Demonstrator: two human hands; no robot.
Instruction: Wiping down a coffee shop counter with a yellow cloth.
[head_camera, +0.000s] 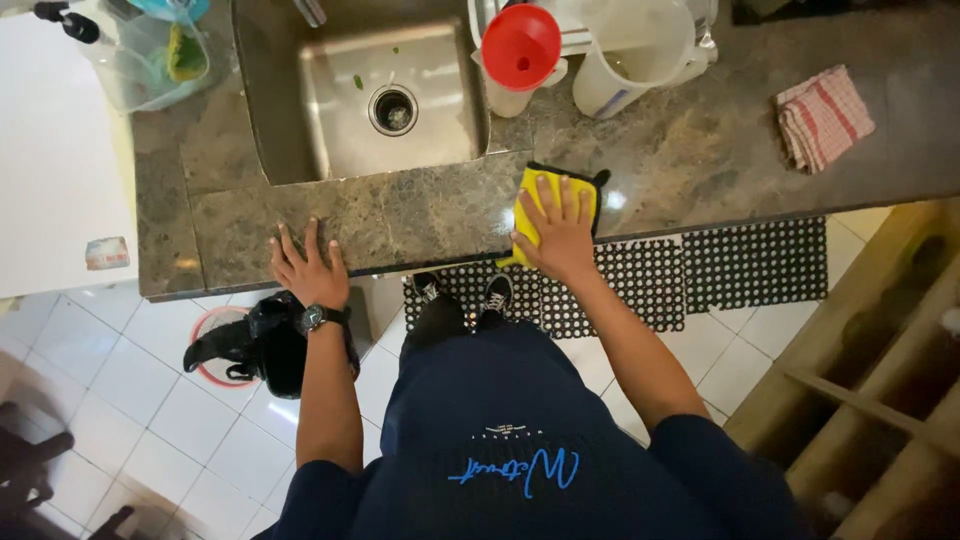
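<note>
Landmark: the steel sink (395, 95), set into the stone counter (690, 150); all places are given from it.
Bin: a bin with a black bag (262, 340) stands on the white tile floor, below the counter edge and to the near left of the sink.
Mat: a black rubber mat with round holes (720, 268) lies on the floor, near right of the sink, and the person's shoes stand on its left end.
Left hand: the left hand (308, 265) lies flat with fingers spread on the counter's front edge, just in front of the sink; it holds nothing. A dark watch is on this wrist.
Right hand: the right hand (560, 232) presses flat, fingers spread, on the yellow cloth (545, 205).
Yellow cloth: it lies on the counter just beside the sink's front right corner, partly over the edge.
Checked towel: a folded red and white towel (824, 115) lies well to the right of the sink.
Funnel and jug: a red funnel (521, 46) and a clear plastic jug (635, 55) stand just right of the sink, at the back.
</note>
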